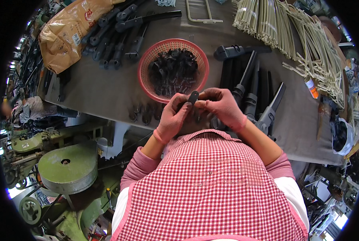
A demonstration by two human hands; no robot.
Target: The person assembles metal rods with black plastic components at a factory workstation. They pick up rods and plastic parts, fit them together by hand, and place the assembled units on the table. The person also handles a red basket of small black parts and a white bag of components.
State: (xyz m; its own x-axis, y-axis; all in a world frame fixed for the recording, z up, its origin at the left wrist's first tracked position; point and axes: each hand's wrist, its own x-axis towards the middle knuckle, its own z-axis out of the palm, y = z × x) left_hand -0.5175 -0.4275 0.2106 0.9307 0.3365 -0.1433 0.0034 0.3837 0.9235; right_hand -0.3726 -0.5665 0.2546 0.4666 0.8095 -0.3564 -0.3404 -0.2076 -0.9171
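Note:
My left hand [173, 116], in a pink glove, pinches a small dark flat piece with a rounded end and a hole [194, 97]. My right hand [223, 105], gloved the same way, is closed at the edge of that piece, thumb against fingers. What its fingertips hold is too small to make out. Just beyond both hands stands a round red plastic basket [206, 76], holding many small black parts [174, 64] and metal coil springs [183, 85]. A few more dark small parts [146, 116] lie on the table beside my left hand.
Black tubular parts with grey joints [249, 96] lie right of my hands, others [117, 44] at the far left by a tan sack [67, 34]. Bundled pale rods [267, 24] and an orange-white tube [311, 88] are at right. A green machine [67, 164] stands left.

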